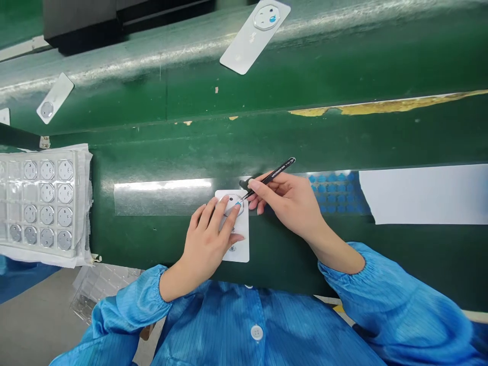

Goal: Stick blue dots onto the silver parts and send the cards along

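Note:
My left hand (208, 241) lies with fingers stretched out over a white rounded plate (241, 249), its fingertips on the round white disc at the plate's upper end. A pair of black tweezers (272, 175) sits in my right hand (292, 203), between thumb and fingers. Their tips meet a small blue dot (238, 204) on the disc, close to my left index fingertip. Part of the disc and plate is hidden beneath my left hand. Just right of my right hand, a clear strip carries rows of blue dots (335, 190).
White paper (423, 195) covers the strip's right end. At left stands a clear compartment tray (15, 190) with several round discs. Two more white plates, one at upper centre (240, 53) and one at upper left (61, 91), lie on the raised green ledge (343, 66). A black box (84, 23) stands behind.

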A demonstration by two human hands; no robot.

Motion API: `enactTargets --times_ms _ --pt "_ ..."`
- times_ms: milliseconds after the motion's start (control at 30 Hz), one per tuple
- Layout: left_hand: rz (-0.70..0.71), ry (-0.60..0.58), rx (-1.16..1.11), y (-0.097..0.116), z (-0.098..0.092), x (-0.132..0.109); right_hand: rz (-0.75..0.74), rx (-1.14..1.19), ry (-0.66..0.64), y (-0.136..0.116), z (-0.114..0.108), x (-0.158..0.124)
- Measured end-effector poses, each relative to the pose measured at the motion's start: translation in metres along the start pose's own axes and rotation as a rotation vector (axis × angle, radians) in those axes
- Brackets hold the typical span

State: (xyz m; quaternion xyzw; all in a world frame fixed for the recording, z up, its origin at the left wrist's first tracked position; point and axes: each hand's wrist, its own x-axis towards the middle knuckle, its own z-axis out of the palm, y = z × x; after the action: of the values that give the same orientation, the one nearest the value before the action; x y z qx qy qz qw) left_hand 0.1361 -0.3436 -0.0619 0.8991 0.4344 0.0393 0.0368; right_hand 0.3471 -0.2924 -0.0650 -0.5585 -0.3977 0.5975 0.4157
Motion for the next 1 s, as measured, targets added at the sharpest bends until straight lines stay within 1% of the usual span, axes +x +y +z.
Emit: enactTargets --times_ms 133,267,333,433,500,567,667,800,1000 --pt "0.017 -0.055 0.113 0.005 -0.004 0.001 -0.034 0.068 0.005 0.001 0.000 0.001" --pt "0.032 -0.111 0.155 0.007 -0.005 0.001 -0.067 0.077 -0.005 0.002 0.002 -0.001" --pt "0.027 -0.094 0.141 0.006 -0.003 -0.001 -0.081 0.091 -0.002 0.003 0.002 -0.001" --pt "0.000 -0.032 0.091 0.005 0.002 -0.004 -0.100 0.099 0.004 0.004 0.002 0.000" --pt "-0.015 -0.021 0.075 0.005 0.004 -0.005 -0.108 0.094 0.005 0.005 0.003 0.000" --pt "-0.020 -0.041 0.088 0.006 0.002 -0.004 -0.114 0.090 0.006 0.006 0.003 0.000" --pt "-0.022 -0.103 0.128 0.007 -0.004 0.000 -0.120 0.086 0.009 0.006 0.003 0.000" --pt "0.007 -0.166 0.166 0.009 -0.010 0.005 -0.127 0.084 0.001 0.006 0.002 -0.001" --pt "0.030 -0.174 0.218 0.010 -0.009 0.005 -0.127 0.091 -0.011 0.007 0.003 0.000"
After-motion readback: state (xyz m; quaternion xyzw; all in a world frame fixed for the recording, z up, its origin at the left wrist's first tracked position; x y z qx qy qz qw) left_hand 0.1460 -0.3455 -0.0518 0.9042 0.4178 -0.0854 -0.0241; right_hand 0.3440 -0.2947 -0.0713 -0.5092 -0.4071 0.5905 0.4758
